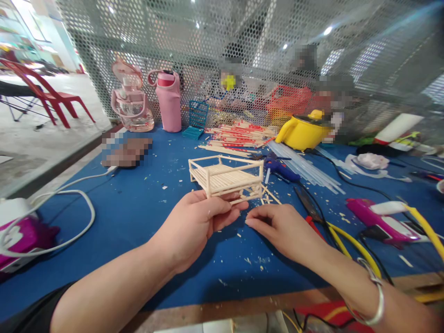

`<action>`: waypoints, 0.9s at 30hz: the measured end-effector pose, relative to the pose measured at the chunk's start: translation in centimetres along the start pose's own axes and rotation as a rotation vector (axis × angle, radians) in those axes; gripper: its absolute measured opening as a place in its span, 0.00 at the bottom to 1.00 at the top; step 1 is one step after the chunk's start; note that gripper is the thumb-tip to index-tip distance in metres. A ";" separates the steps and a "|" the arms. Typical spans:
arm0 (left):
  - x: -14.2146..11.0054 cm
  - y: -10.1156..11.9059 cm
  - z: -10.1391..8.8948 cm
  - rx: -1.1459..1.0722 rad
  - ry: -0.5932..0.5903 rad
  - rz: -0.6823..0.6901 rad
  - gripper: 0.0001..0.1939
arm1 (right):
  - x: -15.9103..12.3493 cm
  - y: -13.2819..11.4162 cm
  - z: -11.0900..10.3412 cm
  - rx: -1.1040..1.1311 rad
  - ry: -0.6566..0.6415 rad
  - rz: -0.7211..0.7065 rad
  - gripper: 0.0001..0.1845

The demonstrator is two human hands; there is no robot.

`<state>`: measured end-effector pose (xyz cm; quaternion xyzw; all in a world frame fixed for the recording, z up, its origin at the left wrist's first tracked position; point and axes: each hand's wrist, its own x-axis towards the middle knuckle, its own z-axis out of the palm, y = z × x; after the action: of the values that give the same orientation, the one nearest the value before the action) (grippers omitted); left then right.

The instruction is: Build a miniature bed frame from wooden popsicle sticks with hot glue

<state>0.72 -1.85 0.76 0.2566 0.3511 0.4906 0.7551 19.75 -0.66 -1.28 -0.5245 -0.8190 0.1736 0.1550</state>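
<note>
My left hand (203,217) is closed around the lower edge of a miniature stick frame (227,178), made of pale wooden sticks with corner posts, rails and a slatted deck. It is held a little above the blue table (145,222). Just right of it, my right hand (277,226) is low over the table, thumb and fingertips pressed together; whatever they hold, if anything, is hidden. Beyond the right hand lie several loose short sticks (270,196). A blue glue gun (282,171) rests behind them.
Red-marked sticks (239,136) and clear glue sticks (307,169) lie at the back, near a yellow pot (303,133). Cutters (308,206), cables and a magenta glue gun (385,222) occupy the right. Two bottles (169,101) stand before a perforated metal screen (194,41).
</note>
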 end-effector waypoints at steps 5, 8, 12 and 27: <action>0.1 0.1 -0.2 -0.002 0.002 0.009 0.14 | 0.5 1.3 -2.4 -0.113 0.105 -0.055 0.12; 0.1 0.2 -0.2 -0.014 0.001 0.015 0.13 | 2.1 4.4 -4.7 -0.286 0.315 0.082 0.14; 0.2 0.4 -0.1 -0.013 0.004 0.010 0.14 | 5.6 9.6 -5.9 -0.585 0.186 0.195 0.28; 0.2 1.2 -0.4 -0.056 -0.017 0.021 0.12 | 8.3 10.6 -5.5 -0.437 0.405 0.313 0.22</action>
<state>-0.16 -1.15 1.34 0.2430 0.3282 0.5061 0.7597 27.41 11.70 -0.51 -0.6884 -0.6990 -0.0921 0.1701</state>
